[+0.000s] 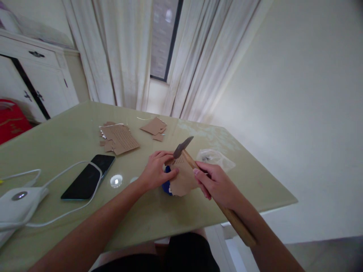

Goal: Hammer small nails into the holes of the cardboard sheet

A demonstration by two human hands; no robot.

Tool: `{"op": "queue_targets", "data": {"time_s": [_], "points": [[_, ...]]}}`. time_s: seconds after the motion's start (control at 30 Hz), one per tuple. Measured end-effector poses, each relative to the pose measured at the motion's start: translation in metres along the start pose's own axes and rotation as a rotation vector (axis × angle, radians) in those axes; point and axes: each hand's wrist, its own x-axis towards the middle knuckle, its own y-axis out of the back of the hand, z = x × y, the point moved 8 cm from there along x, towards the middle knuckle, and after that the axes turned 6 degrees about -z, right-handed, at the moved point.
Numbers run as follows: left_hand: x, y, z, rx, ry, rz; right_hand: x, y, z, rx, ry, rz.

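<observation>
My right hand is wrapped around the wooden handle of a hammer. The hammer's dark, narrow metal head rests at or just above the far edge of a brown cardboard piece with rows of small dark dots. My left hand grips the cardboard's left side, thumb on top and fingers close to the hammer head. A round blue object shows under the cardboard, mostly covered, so its kind is unclear. Whether a small item sits between the left fingertips cannot be made out.
Torn cardboard with dotted rows and smaller cardboard scraps lie farther back on the table. A crumpled clear plastic bag is at right. To the left are a phone, a white cable and a white power strip.
</observation>
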Motion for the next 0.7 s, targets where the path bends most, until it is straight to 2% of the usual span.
{"op": "queue_targets", "data": {"time_s": [0.1,0.3,0.47,0.6,0.7], "points": [[0.001,-0.001,0.0,-0.005,-0.005,-0.012,0.001,-0.01,0.009,-0.071,-0.012,-0.034],[0.0,-0.001,-0.002,-0.012,0.006,0.011,-0.001,-0.004,0.01,-0.026,0.009,0.038],[0.0,0.0,0.001,0.0,-0.024,0.005,0.004,-0.015,0.014,-0.065,-0.019,-0.047],[0.0,0.002,0.0,-0.014,-0.012,0.009,0.004,-0.012,0.019,-0.006,-0.029,-0.016],[-0.001,0.002,0.002,-0.009,-0.006,0.008,0.002,-0.012,0.02,-0.015,-0.053,-0.06]]}}
